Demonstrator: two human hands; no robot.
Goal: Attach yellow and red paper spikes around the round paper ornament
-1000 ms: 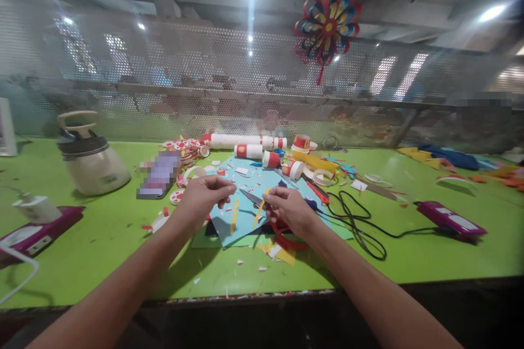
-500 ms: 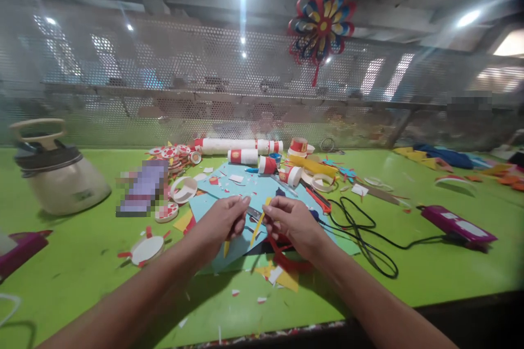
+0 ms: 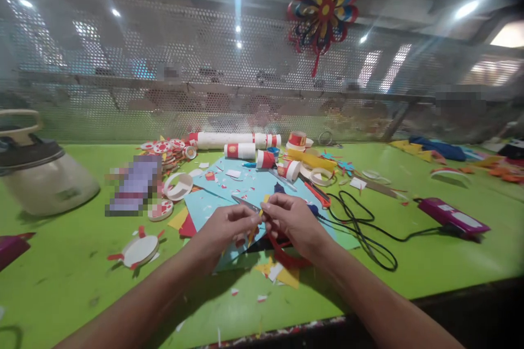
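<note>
A narrow yellow paper strip (image 3: 252,233) is pinched near its top by my right hand (image 3: 289,221). My left hand (image 3: 233,226) is closed at the strip's other side, its fingertips touching the strip and almost meeting the right fingers. Beneath both hands lie light blue paper sheets (image 3: 213,191). Scissors (image 3: 244,203) rest on the sheets just behind the left fingers, partly hidden. A red curved piece (image 3: 286,255) lies under my right hand.
Paper cups (image 3: 239,151), a tape roll (image 3: 321,176) and a red cutter (image 3: 317,194) lie behind. A black cable runs to a purple power strip (image 3: 452,214) at right. At left are a pixelated phone (image 3: 137,182), a beige jug (image 3: 53,180) and a white disc (image 3: 140,251).
My left hand has moved right to meet the yellow strip beside my right hand. The strip's top is now more covered by fingers. The view has shifted slightly.
</note>
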